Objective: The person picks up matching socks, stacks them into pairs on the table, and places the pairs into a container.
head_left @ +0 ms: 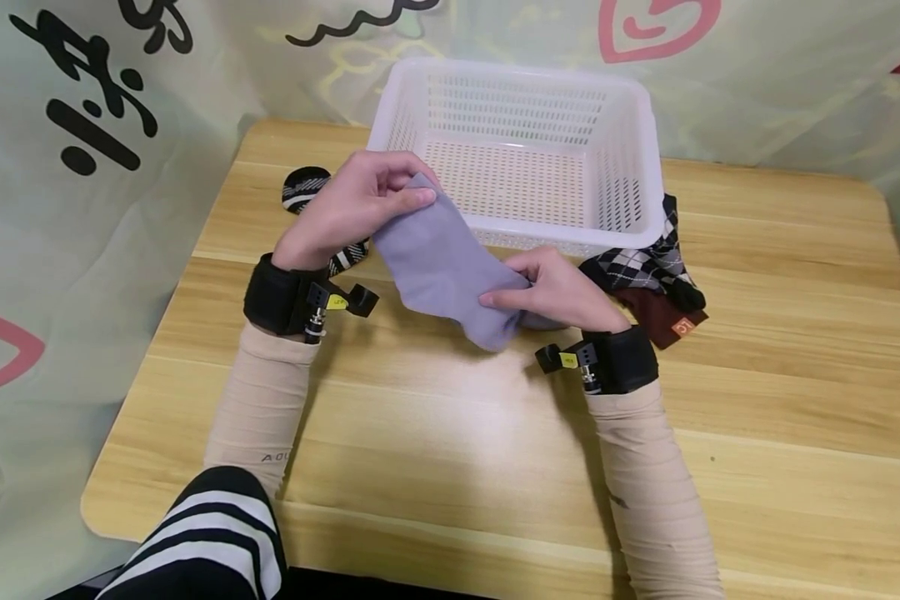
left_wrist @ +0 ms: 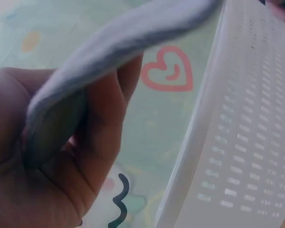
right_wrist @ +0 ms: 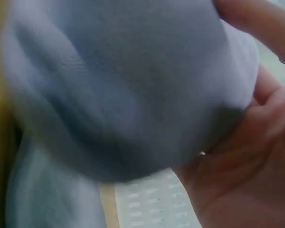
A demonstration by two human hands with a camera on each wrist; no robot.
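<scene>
So I've got a soft lavender-grey fabric sock (head_left: 438,262) strung between my hands, its long axis slanting from my left hand (head_left: 360,208) rightward and a bit back toward me, to my right hand (head_left: 558,287). Left thumb and fingers pinch the far end; right thumb's on the front face, fingers tucked behind, pinching the near part. A bit of grey fabric pokes out below my right hand, can't tell if it's the same sock. The white plastic mesh basket (head_left: 555,236) is just past both hands. Black-and-grey argyle sock (head_left: 641,271) sits right of my right hand, black-and-white patterned sock (head_left: 305,187) behind my left.
</scene>
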